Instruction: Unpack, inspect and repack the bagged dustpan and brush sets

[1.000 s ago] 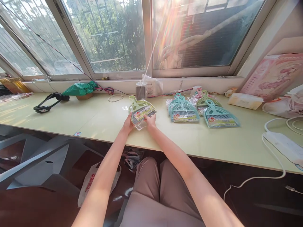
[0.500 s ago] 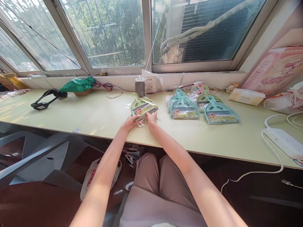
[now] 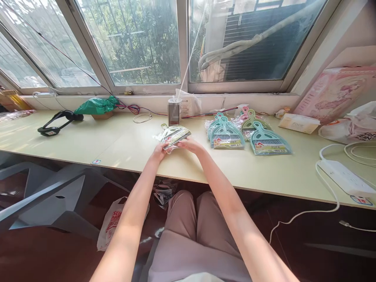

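Note:
A green dustpan and brush set [image 3: 175,134] in clear plastic wrap is held low over the table, its wide edge toward me and its handle pointing away. My left hand [image 3: 161,150] grips the near left corner of the pack, fingers closed on the wrap. At the near right edge, my right hand [image 3: 189,145] has its fingers closed on the same pack. To the right lie more wrapped sets: a blue dustpan set [image 3: 226,135] in front of another, a second blue dustpan set [image 3: 268,141], and a green dustpan set [image 3: 249,121] with a pink one behind.
A cup with a straw [image 3: 174,111] stands just behind the held pack. Black headphones [image 3: 55,124] and a green plastic bag [image 3: 95,105] lie at the left. On the right are a tissue pack [image 3: 299,124], a pink box [image 3: 337,92] and a white power strip [image 3: 346,178].
The held dustpan pack has tipped flatter, its handle end lowered away from me. My right hand has shifted slightly at its edge. The view has turned a little.

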Available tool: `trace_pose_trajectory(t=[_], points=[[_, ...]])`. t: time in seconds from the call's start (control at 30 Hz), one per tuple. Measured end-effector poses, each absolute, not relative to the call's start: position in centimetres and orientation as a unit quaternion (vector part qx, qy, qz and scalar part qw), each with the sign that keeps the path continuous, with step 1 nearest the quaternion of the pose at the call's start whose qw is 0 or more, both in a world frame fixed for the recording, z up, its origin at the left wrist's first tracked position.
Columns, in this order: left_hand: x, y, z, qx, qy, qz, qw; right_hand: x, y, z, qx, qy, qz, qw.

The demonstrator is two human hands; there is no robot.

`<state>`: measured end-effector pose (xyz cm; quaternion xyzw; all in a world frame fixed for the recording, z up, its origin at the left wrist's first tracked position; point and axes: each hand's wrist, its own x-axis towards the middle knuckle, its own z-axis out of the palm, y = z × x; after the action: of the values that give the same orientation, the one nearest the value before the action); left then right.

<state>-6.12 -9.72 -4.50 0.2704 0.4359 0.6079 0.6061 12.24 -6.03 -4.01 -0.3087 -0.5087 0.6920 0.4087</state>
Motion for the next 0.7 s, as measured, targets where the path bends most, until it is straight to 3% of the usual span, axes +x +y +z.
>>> trace_pose_trajectory(t=[0.1,0.17,0.33,0.4,0.7], points=[[-6.6,-9.5,-4.5,0.242,0.435,0.608,0.618,16.0,-6.1,-2.8,-0.243,-0.62,0.682,0.301],[-7.1,-9.3,-4.8,0.221,0.434,0.617,0.618,18.3,-6.2,-2.2,-0.238,-0.71,0.609,0.261],[-8.0,-8.5,-5.7,0.22,0.425,0.605,0.636,21.1,-6.7,-2.4,-0.331,-0.858,0.153,0.363],[-8.0,-8.7,-5.7,0.245,0.435,0.571,0.652,21.2,-6.8,-3.1,-0.337,-0.873,0.062,0.346],[-7.6,-9.4,-5.4,0.321,0.425,0.488,0.691,20.7,-6.5,-4.6,-0.295,-0.89,0.102,0.333]])
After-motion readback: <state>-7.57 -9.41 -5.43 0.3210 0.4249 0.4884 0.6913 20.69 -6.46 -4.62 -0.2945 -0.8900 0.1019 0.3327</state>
